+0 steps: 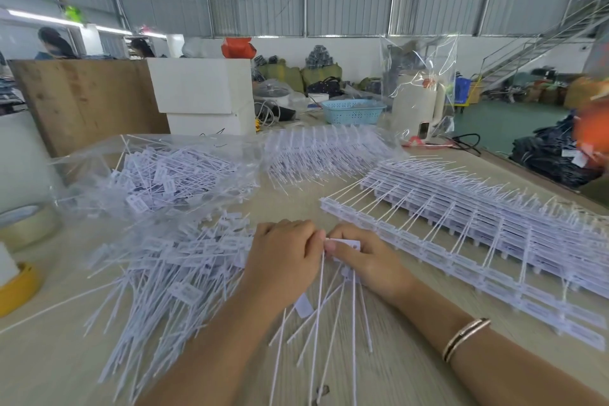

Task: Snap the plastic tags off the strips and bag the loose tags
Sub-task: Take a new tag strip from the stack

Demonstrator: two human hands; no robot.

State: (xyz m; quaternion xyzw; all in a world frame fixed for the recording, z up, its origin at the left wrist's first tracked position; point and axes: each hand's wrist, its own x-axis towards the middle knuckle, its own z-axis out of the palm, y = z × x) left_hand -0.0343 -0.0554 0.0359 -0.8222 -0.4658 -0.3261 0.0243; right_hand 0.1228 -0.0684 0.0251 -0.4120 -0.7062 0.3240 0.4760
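A: Start at your far left: a tape roll [28,224] and a yellow spool [16,290] sit at the table [59,356] edge, well clear of your work. Next over, the clear bag [158,175] already holds a heap of loose tags, its mouth facing you

B: And the loose pile?

A: The loose tags [171,273] lie fanned just left of your left hand [285,257], touching your forearm. Sweep that arm carelessly and you'll push them toward the near edge

B: What about the grip?

A: Your left hand is curled closed on one end of the strip piece [342,244], and your right hand [369,260] pinches the other end, knuckles nearly meeting. The tails hang down between your wrists toward you

B: The risk there?

A: In my judgement, twisting with tails tangled could bend or tear a tail instead of snapping cleanly at the joint; a freed tag could also flick off toward you

B: And to the right?

A: The stacked strips [478,231] lie just beside your right hand, their thin tails sticking up. Catch those with your bracelet [464,338] and you may drag the stack. Further back, more strips [323,155], a blue basket [352,110] and a white kettle [415,109] crowd the far edge
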